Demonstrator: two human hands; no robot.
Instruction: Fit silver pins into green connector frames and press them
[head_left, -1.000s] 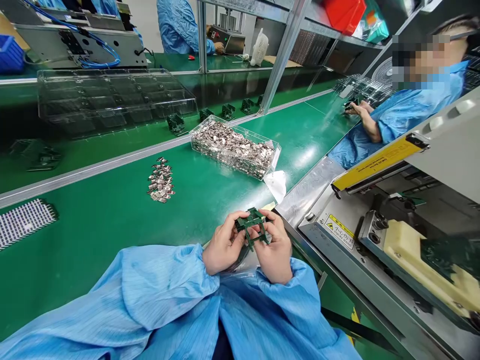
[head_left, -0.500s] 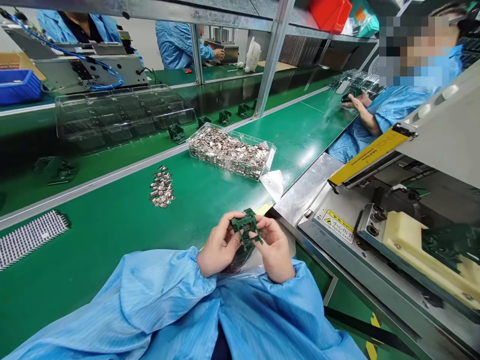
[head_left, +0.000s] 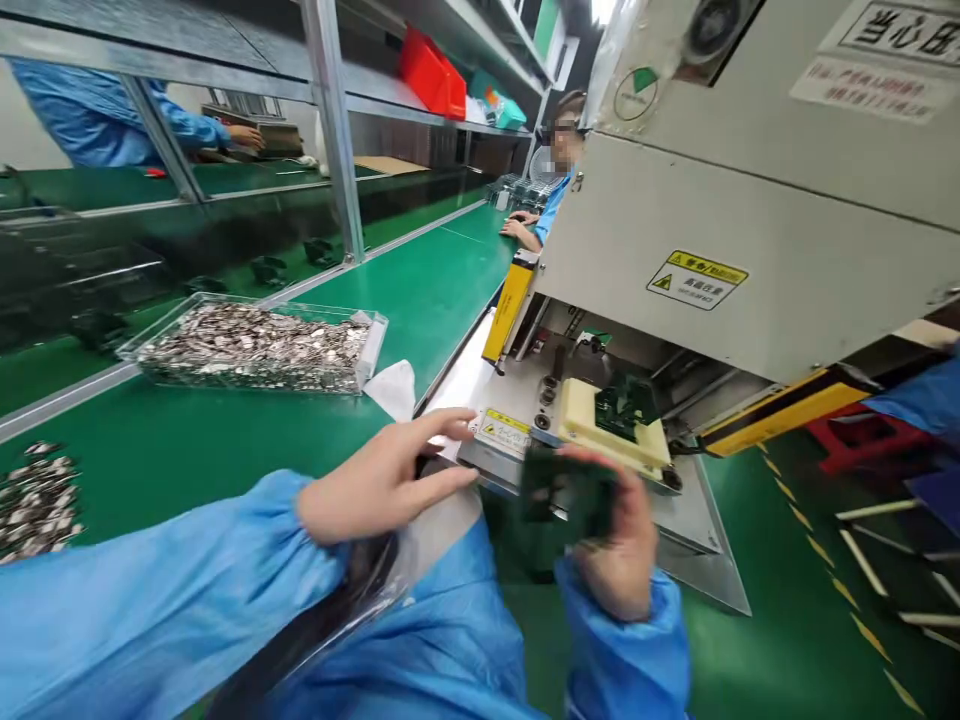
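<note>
My right hand (head_left: 619, 545) grips a dark green moulded plastic part (head_left: 570, 505), blurred by motion, just in front of the press. My left hand (head_left: 390, 475) hangs over the bench edge with thumb and fingers apart and nothing between them. Beyond the held part, a cream fixture block (head_left: 583, 408) sits on the press bed with another dark green part (head_left: 626, 405) in it. A clear plastic box (head_left: 247, 345) full of small metal pieces lies on the green bench, and a pile of like pieces (head_left: 41, 500) lies at the far left.
The grey press housing (head_left: 712, 220) overhangs the fixture, with yellow-black guard bars (head_left: 512, 305) on both sides. A co-worker's hands (head_left: 521, 225) rest farther along the bench. A white scrap (head_left: 394, 388) lies by the box.
My view has swung right toward the press. The green part, held in both hands before, is now in my right hand alone and has moved right. My left hand has let go.
</note>
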